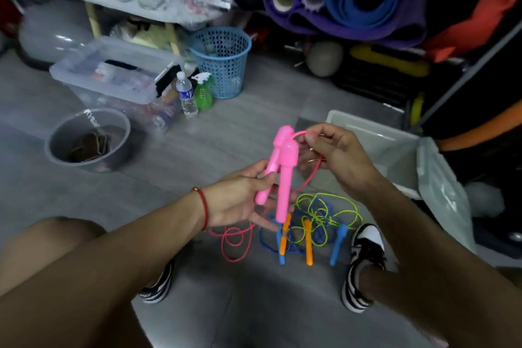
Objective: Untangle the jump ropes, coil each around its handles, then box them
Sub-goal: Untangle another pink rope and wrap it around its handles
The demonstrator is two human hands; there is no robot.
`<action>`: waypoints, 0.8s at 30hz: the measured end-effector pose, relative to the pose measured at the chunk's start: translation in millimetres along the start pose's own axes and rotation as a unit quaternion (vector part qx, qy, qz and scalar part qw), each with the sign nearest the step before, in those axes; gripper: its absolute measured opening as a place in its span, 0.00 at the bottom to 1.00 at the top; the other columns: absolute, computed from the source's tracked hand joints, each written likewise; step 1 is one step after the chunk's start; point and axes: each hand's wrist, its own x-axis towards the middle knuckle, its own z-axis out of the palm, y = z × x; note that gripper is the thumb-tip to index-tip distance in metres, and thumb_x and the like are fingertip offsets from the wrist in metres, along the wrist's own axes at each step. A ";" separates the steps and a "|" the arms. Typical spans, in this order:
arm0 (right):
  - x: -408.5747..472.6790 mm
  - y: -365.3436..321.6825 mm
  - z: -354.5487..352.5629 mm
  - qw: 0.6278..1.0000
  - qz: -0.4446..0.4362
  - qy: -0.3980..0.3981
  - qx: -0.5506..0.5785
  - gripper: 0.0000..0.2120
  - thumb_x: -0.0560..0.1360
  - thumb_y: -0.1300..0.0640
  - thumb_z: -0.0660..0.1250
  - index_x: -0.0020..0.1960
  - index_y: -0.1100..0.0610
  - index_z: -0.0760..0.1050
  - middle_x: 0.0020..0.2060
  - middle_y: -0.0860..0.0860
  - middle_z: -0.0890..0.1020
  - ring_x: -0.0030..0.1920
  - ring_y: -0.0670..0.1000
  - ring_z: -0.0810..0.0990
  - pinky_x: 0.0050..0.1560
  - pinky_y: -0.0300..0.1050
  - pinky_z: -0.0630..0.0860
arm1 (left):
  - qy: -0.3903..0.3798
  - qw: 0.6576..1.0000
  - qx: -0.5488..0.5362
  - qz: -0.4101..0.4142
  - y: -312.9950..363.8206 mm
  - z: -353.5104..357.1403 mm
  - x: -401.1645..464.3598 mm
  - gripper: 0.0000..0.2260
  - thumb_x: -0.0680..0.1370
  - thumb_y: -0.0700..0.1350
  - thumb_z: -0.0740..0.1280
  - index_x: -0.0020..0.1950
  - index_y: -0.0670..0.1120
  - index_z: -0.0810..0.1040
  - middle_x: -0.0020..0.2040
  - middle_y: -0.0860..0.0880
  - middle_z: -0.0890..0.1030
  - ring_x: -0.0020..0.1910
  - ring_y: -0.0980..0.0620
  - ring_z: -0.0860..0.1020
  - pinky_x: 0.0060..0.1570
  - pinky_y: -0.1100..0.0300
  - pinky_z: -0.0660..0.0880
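My left hand (240,198) grips two pink jump-rope handles (284,175) side by side, upright, in the middle of the view. My right hand (336,155) pinches the pink cord (310,175) just right of the handle tops, where it loops. The rest of the pink cord (236,240) trails in loops on the floor below my left wrist. A tangle of green cord (322,212) and blue cord with orange handles (308,243) and blue handles (338,243) lies on the floor between my shoes. A clear open box (375,135) stands behind my right hand.
A grey bowl (87,141) sits at left on the floor. Behind it are a lidded clear bin (113,73), a water bottle (186,93), a green spray bottle (202,90) and a blue basket (223,59). Rolled mats (353,0) fill the back right. A plastic bag (440,192) lies at right.
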 end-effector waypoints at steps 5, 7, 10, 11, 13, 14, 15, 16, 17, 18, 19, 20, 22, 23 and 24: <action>0.1 -16.9 -17.1 0.996 0.005 0.082 -0.029 0.08 0.83 0.64 0.61 0.52 0.69 0.75 0.36 0.57 0.83 0.30 0.54 0.81 0.36 0.47 0.79 | -0.035 0.997 -0.067 0.017 9.1 24.8 9.2 0.14 0.79 0.45 0.64 0.64 0.52 0.71 0.47 0.40 0.77 0.43 0.40 0.82 0.39 0.43 0.80; 2.3 -17.2 -26.9 0.992 0.009 0.101 -0.070 0.07 0.82 0.64 0.61 0.48 0.64 0.76 0.36 0.56 0.83 0.29 0.54 0.80 0.35 0.47 0.76 | -0.037 0.997 -0.061 0.023 12.4 27.0 14.8 0.15 0.79 0.45 0.64 0.65 0.53 0.71 0.44 0.41 0.74 0.39 0.44 0.77 0.36 0.50 0.78; 5.4 -14.9 -42.2 0.983 -0.012 0.121 -0.134 0.09 0.80 0.64 0.62 0.43 0.58 0.77 0.35 0.54 0.81 0.28 0.52 0.77 0.34 0.48 0.72 | -0.040 0.998 -0.039 0.018 12.8 24.1 22.4 0.16 0.78 0.44 0.66 0.66 0.53 0.73 0.43 0.43 0.73 0.39 0.46 0.73 0.36 0.51 0.77; 5.4 -13.0 -45.3 0.982 -0.019 0.118 -0.145 0.09 0.80 0.64 0.62 0.42 0.58 0.76 0.35 0.54 0.81 0.28 0.51 0.76 0.34 0.48 0.72 | -0.035 0.999 -0.028 0.018 12.2 23.7 24.2 0.16 0.78 0.43 0.66 0.65 0.53 0.75 0.43 0.43 0.73 0.39 0.46 0.72 0.35 0.52 0.77; 4.9 -7.2 -46.2 0.985 -0.022 0.116 -0.129 0.10 0.80 0.64 0.61 0.42 0.57 0.75 0.35 0.52 0.81 0.28 0.51 0.75 0.32 0.46 0.71 | -0.019 0.999 -0.017 0.022 11.6 24.2 26.1 0.16 0.77 0.41 0.66 0.64 0.51 0.77 0.43 0.42 0.74 0.38 0.47 0.72 0.33 0.54 0.76; 6.0 -3.8 -44.3 0.985 -0.022 0.126 -0.116 0.10 0.80 0.64 0.61 0.41 0.56 0.74 0.35 0.51 0.80 0.28 0.52 0.74 0.31 0.46 0.70 | -0.009 1.000 -0.017 0.024 12.0 24.4 26.6 0.17 0.77 0.40 0.66 0.66 0.48 0.76 0.44 0.41 0.76 0.37 0.48 0.73 0.32 0.56 0.75; 9.0 -0.6 -41.6 0.984 -0.023 0.144 -0.107 0.11 0.80 0.63 0.61 0.41 0.55 0.74 0.35 0.51 0.80 0.28 0.53 0.74 0.30 0.45 0.70 | 0.002 1.000 -0.015 0.025 13.1 24.3 26.9 0.19 0.76 0.40 0.65 0.68 0.44 0.74 0.46 0.40 0.78 0.37 0.48 0.74 0.32 0.56 0.75; 13.3 1.8 -38.0 0.981 -0.026 0.162 -0.104 0.10 0.79 0.62 0.61 0.40 0.54 0.74 0.35 0.50 0.81 0.28 0.54 0.76 0.30 0.45 0.70 | 0.010 1.000 -0.009 0.026 14.3 23.1 27.5 0.20 0.76 0.40 0.65 0.69 0.40 0.72 0.46 0.39 0.79 0.36 0.49 0.75 0.33 0.57 0.75; 18.4 3.9 -35.2 0.978 -0.029 0.179 -0.107 0.09 0.77 0.59 0.62 0.39 0.52 0.74 0.35 0.50 0.81 0.29 0.55 0.77 0.30 0.46 0.71 | 0.013 1.000 -0.004 0.027 15.7 21.4 28.2 0.22 0.76 0.40 0.65 0.69 0.36 0.71 0.46 0.39 0.80 0.37 0.49 0.76 0.34 0.57 0.76; 23.5 4.6 -32.9 0.974 -0.032 0.192 -0.112 0.07 0.75 0.57 0.62 0.39 0.51 0.75 0.36 0.51 0.82 0.29 0.55 0.79 0.30 0.46 0.72 | 0.014 1.000 -0.002 0.028 17.5 19.4 28.9 0.22 0.77 0.40 0.65 0.69 0.34 0.70 0.46 0.40 0.80 0.38 0.49 0.77 0.35 0.57 0.77; 28.3 4.9 -32.3 0.971 -0.034 0.204 -0.118 0.06 0.73 0.55 0.62 0.39 0.51 0.76 0.37 0.51 0.83 0.29 0.55 0.80 0.30 0.47 0.72 | 0.015 1.000 -0.002 0.027 19.8 17.5 29.4 0.22 0.77 0.40 0.65 0.69 0.33 0.69 0.46 0.40 0.80 0.38 0.49 0.78 0.36 0.56 0.77; 32.6 4.8 -32.5 0.969 -0.035 0.212 -0.121 0.06 0.72 0.54 0.62 0.39 0.51 0.76 0.37 0.52 0.83 0.29 0.55 0.81 0.30 0.47 0.73 | 0.017 1.000 -0.002 0.023 22.6 15.6 30.0 0.21 0.77 0.40 0.65 0.69 0.34 0.70 0.45 0.41 0.80 0.39 0.48 0.78 0.36 0.55 0.78; 38.7 4.1 -33.9 0.968 -0.035 0.212 -0.129 0.06 0.71 0.52 0.63 0.39 0.51 0.77 0.38 0.53 0.83 0.29 0.54 0.82 0.30 0.48 0.74 | 0.015 1.000 0.004 0.008 27.1 13.0 30.0 0.17 0.78 0.41 0.64 0.66 0.39 0.72 0.44 0.42 0.80 0.39 0.44 0.81 0.35 0.52 0.80; 41.2 3.1 -34.4 0.967 -0.035 0.213 -0.138 0.07 0.71 0.51 0.62 0.39 0.52 0.77 0.38 0.54 0.83 0.29 0.53 0.83 0.31 0.49 0.75 | 0.010 1.000 0.011 0.000 29.0 12.7 29.1 0.14 0.79 0.42 0.64 0.65 0.41 0.73 0.44 0.42 0.80 0.38 0.43 0.81 0.34 0.52 0.80; 43.1 1.8 -35.0 0.964 -0.037 0.216 -0.150 0.08 0.70 0.50 0.62 0.40 0.53 0.77 0.37 0.55 0.83 0.29 0.53 0.83 0.32 0.50 0.76 | 0.006 1.000 0.017 -0.004 30.3 12.4 28.5 0.13 0.80 0.42 0.63 0.64 0.42 0.73 0.44 0.42 0.80 0.36 0.43 0.80 0.31 0.54 0.79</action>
